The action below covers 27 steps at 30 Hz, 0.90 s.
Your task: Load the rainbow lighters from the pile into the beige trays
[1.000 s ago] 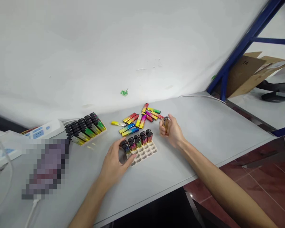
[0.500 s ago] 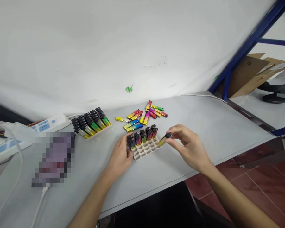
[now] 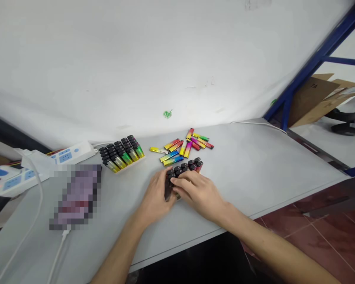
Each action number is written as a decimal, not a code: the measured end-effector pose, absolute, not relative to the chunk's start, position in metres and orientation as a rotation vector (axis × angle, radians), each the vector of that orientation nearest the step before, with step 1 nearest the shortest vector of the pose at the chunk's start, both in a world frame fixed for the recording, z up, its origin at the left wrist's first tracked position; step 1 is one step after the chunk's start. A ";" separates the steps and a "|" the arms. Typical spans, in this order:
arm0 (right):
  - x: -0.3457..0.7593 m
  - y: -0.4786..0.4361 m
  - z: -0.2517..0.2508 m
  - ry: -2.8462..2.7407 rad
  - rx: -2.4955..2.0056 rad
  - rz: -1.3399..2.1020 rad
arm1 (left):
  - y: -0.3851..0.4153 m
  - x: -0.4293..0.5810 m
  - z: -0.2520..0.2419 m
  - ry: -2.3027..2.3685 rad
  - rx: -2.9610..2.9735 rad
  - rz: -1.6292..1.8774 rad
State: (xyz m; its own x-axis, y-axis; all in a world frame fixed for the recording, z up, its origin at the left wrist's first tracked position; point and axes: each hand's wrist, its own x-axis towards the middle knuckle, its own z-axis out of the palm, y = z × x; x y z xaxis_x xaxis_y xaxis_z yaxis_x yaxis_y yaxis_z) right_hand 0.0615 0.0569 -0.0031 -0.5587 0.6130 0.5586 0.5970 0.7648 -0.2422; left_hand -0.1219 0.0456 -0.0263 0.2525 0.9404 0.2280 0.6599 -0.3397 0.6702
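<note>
Pinching what seems to be a lighter (image 3: 172,184) near its black head, the right hand (image 3: 201,193) sits close beside the left hand (image 3: 156,199), which curls round the left end of a tray (image 3: 179,197); whether it clenches or merely rests there, I cannot tell. The tray lies between the front edge of the worktop (image 3: 260,165) and the loose lighters (image 3: 187,149) towards the back edge, and black-topped lighters (image 3: 185,167) stand close together in its far part. Nearer the back edge, further left, a second tray (image 3: 132,165) of lighters stands near a power strip (image 3: 65,156).

To handle this well, I'd judge the lighter is best held upright and lowered straight, pressed gently from the top, since a slant could jostle its neighbours; its body is hidden, so its tilt cannot be told. The left hand does best bracing the tray's corner without crowding the spot; both hands hide the near part, so feel counts more than sight there
</note>
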 end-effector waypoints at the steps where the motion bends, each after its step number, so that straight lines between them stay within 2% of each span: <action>1: 0.061 0.056 -0.002 -2.320 -0.883 -0.048 | 0.046 -0.122 -0.027 1.443 2.093 0.860; 5: 0.061 0.050 0.008 -2.327 -0.874 -0.179 | 0.048 -0.123 -0.033 1.453 2.061 0.878; 10: 0.067 0.082 0.036 -2.290 -0.841 -0.099 | 0.050 -0.123 -0.033 1.508 1.945 0.879; 14: 0.073 0.171 0.054 -2.140 -1.282 -0.005 | 0.050 -0.123 -0.029 1.521 1.883 0.837; 19: 0.068 0.270 0.033 -2.149 -2.024 0.162 | 0.051 -0.125 -0.029 1.501 1.874 0.811; 23: 0.063 0.291 0.006 -2.071 -2.118 0.209 | 0.050 -0.127 -0.027 1.435 1.881 0.851; 27: 0.062 0.291 0.001 -1.956 -2.104 0.234 | 0.050 -0.126 -0.024 1.402 1.912 0.881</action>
